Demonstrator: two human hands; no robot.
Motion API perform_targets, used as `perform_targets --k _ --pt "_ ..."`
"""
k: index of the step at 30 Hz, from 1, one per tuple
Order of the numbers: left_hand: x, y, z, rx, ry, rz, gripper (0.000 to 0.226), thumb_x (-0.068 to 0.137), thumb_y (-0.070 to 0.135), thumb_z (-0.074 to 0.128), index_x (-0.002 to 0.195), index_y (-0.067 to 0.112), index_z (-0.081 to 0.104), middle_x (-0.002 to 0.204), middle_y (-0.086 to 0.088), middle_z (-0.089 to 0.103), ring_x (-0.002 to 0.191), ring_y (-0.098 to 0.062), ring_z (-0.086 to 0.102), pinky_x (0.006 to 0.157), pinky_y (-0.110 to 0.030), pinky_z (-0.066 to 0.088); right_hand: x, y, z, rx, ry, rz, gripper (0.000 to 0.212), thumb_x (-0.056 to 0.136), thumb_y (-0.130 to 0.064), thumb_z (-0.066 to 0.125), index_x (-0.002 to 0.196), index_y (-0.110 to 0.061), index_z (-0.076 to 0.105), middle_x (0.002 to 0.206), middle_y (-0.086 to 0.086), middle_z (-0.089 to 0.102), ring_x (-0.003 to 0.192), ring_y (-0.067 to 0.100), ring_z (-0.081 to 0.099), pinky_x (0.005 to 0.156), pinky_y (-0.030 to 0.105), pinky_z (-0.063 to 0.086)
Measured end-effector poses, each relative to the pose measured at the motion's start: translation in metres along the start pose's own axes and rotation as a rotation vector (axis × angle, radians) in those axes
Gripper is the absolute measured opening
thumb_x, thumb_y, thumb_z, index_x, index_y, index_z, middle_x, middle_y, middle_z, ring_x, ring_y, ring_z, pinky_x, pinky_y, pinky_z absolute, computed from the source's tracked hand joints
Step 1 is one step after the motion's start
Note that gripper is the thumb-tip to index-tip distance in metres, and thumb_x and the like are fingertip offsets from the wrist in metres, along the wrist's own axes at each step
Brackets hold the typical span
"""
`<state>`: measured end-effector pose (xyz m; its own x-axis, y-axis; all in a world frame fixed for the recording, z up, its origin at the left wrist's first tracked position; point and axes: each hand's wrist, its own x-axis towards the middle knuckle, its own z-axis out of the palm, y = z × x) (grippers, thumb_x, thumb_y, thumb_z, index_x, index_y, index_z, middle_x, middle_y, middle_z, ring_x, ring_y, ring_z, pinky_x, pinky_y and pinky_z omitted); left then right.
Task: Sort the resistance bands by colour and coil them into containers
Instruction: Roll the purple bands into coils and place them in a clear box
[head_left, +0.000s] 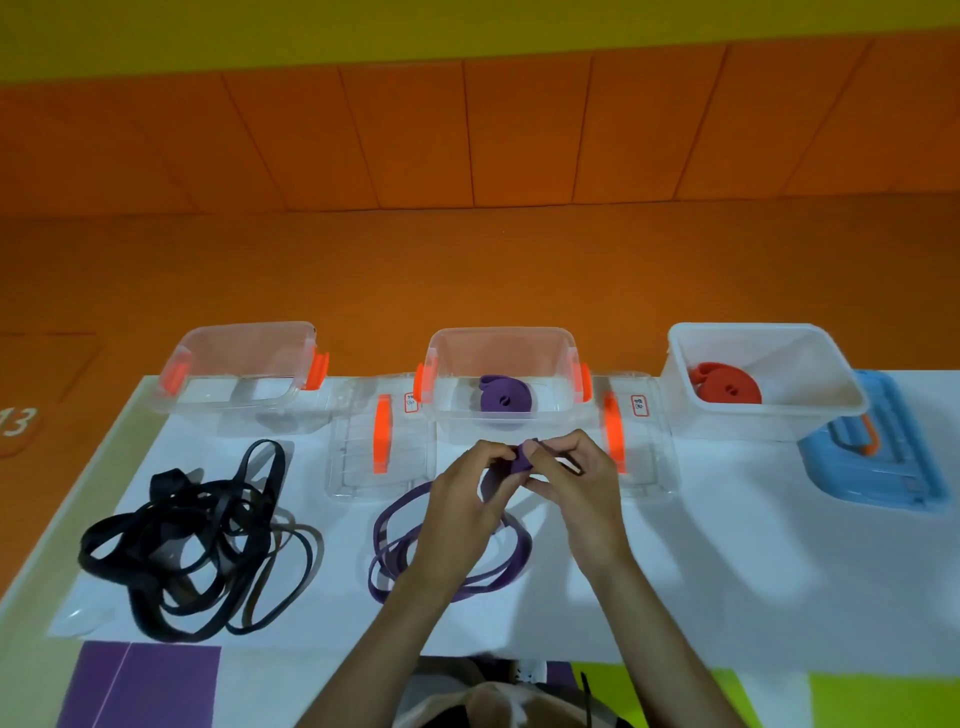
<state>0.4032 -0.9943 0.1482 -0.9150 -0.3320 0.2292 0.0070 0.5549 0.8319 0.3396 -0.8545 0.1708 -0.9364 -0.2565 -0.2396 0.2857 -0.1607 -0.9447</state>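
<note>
Pinched band (521, 461) at its rolled end between left hand (462, 499) and right hand (571, 483), frame centre, loose length trailing lower left across bench (727, 571), matching box (501, 332) just above both.

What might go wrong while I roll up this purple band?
The purple band, pinched as a small roll between your left hand and right hand, may spring open if the grip slips. Its loose loops cross each other on the table, so they may snag as you draw them in.
</note>
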Motion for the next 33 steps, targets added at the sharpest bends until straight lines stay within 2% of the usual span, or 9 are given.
perform_targets --k 3,6,10,14,17,20,23,29,33 --pt "0.000 -0.001 -0.001 -0.044 0.015 0.033 0.017 0.096 0.029 0.077 0.113 0.029 0.073 0.109 0.026 0.073 0.103 -0.001 0.069 0.089 -0.007 0.048 0.001 -0.005 -0.005 0.048 0.021 0.007 0.012 0.093 -0.004 0.078 0.096 -0.003 0.066 0.092 0.023 0.075 0.091 0.035 0.079 0.078 0.038 0.065" --pt "0.004 0.000 -0.005 -0.109 0.054 0.062 0.022 0.091 0.025 0.081 0.113 0.020 0.080 0.111 0.017 0.077 0.108 -0.005 0.072 0.095 -0.017 0.055 0.001 -0.007 -0.007 0.156 0.018 0.049 0.013 0.095 -0.004 0.075 0.102 -0.009 0.066 0.088 0.024 0.074 0.086 0.034 0.079 0.079 0.036 0.065" --pt "0.009 0.006 -0.010 -0.245 0.082 -0.023 0.020 0.088 0.020 0.085 0.108 0.024 0.082 0.107 0.014 0.080 0.106 -0.011 0.075 0.093 -0.021 0.058 0.000 -0.006 -0.006 0.306 -0.052 0.186 0.005 0.094 -0.018 0.078 0.096 -0.018 0.073 0.099 0.017 0.078 0.094 0.031 0.078 0.086 0.036 0.064" --pt "0.011 0.012 -0.008 -0.426 0.154 -0.111 0.016 0.088 0.011 0.085 0.096 0.024 0.080 0.101 0.005 0.080 0.101 -0.019 0.077 0.090 -0.021 0.059 -0.001 -0.002 0.000 0.331 -0.153 0.340 0.025 0.090 -0.033 0.079 0.102 -0.012 0.072 0.109 0.012 0.077 0.101 0.024 0.075 0.087 0.030 0.059" --pt "0.009 0.012 -0.005 -0.473 0.189 -0.150 0.017 0.087 0.011 0.086 0.091 0.027 0.080 0.100 0.005 0.081 0.101 -0.019 0.077 0.090 -0.024 0.060 0.001 -0.001 0.006 0.358 -0.131 0.301 0.025 0.091 -0.025 0.077 0.103 -0.003 0.077 0.106 0.015 0.073 0.097 0.021 0.071 0.096 0.029 0.059" --pt "0.006 0.010 -0.003 -0.517 0.208 -0.185 0.020 0.088 0.011 0.085 0.092 0.031 0.081 0.104 0.005 0.081 0.104 -0.018 0.077 0.092 -0.025 0.060 0.002 0.001 0.009 0.367 -0.143 0.252 0.022 0.101 -0.011 0.067 0.118 -0.001 0.074 0.117 0.018 0.077 0.112 0.027 0.075 0.104 0.033 0.058" --pt "0.006 0.006 -0.003 -0.523 0.156 -0.199 0.026 0.086 0.012 0.087 0.100 0.033 0.081 0.111 0.007 0.080 0.109 -0.017 0.076 0.096 -0.025 0.059 0.002 0.001 0.009 0.320 -0.175 0.213 0.025 0.105 -0.006 0.060 0.127 -0.004 0.072 0.123 0.018 0.076 0.118 0.030 0.073 0.102 0.033 0.059" --pt "0.009 0.004 -0.008 -0.511 0.099 -0.200 0.023 0.088 0.006 0.083 0.105 0.023 0.083 0.111 0.000 0.079 0.109 -0.021 0.075 0.097 -0.032 0.059 0.002 -0.005 0.001 0.152 -0.284 0.216 0.032 0.103 -0.035 0.067 0.127 -0.016 0.076 0.127 0.012 0.076 0.122 0.025 0.072 0.100 0.033 0.058" --pt "0.011 0.013 -0.012 -0.454 0.040 -0.185 0.023 0.092 0.012 0.081 0.108 0.028 0.082 0.111 0.009 0.080 0.108 -0.014 0.075 0.094 -0.022 0.056 0.006 -0.011 -0.008 0.011 -0.262 0.101 0.031 0.092 -0.036 0.078 0.120 -0.022 0.079 0.121 0.004 0.078 0.117 0.021 0.073 0.093 0.029 0.059"
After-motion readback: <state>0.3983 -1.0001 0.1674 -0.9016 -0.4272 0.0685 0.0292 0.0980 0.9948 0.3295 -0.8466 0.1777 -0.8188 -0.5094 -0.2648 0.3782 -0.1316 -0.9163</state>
